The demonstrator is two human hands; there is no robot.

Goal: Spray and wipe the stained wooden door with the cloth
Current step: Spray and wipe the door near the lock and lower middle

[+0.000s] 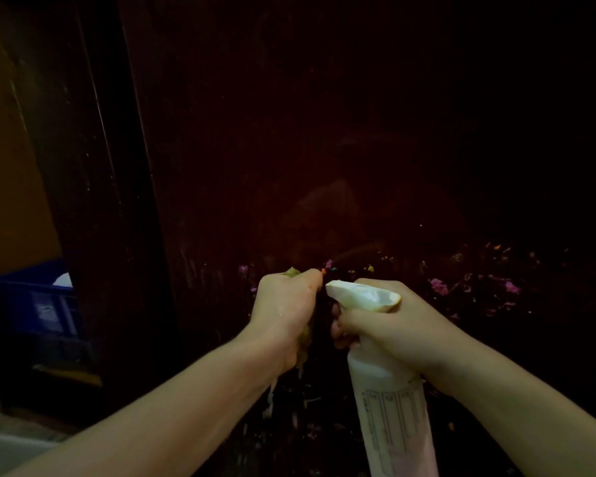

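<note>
The dark stained wooden door (324,149) fills the far side of the view, its lower part speckled with pink and orange flecks (439,286), thickest on the right. The right hand (398,330) is wrapped round the neck of a white plastic spray bottle (389,404), fingers curled at the trigger, nozzle aimed left and toward the door. The left hand (286,313) is clenched round a bunched yellowish cloth (292,271), which peeps out above and below the fist, right beside the nozzle. The step in hand looks like spraying. To do it well, swing the nozzle right toward the thick flecks, keep the cloth out of the spray's path, wet the patch evenly, then open the cloth out flat so more of it meets the wood. A blue crate (38,304) sits at the far left.
</note>
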